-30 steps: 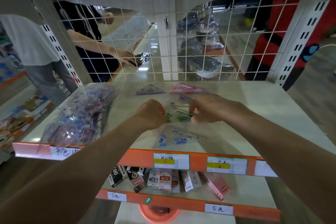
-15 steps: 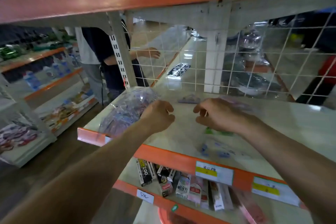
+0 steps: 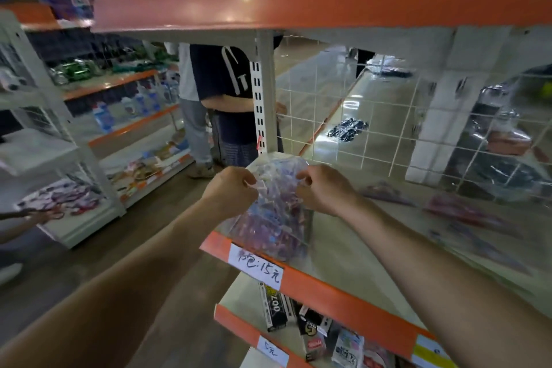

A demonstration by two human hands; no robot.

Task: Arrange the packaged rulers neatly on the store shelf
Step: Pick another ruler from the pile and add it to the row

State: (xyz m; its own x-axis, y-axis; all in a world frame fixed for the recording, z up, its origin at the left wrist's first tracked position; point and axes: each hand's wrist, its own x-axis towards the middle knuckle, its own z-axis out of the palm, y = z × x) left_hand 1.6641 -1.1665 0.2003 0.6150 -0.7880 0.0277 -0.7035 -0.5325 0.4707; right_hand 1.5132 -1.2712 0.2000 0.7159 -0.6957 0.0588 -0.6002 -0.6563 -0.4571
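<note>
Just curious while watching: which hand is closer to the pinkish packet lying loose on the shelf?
Right. The right hand pinches the clear bag on the side toward the pinkish packet; the left hand pinches the bag's opposite side, farther away.
</note>
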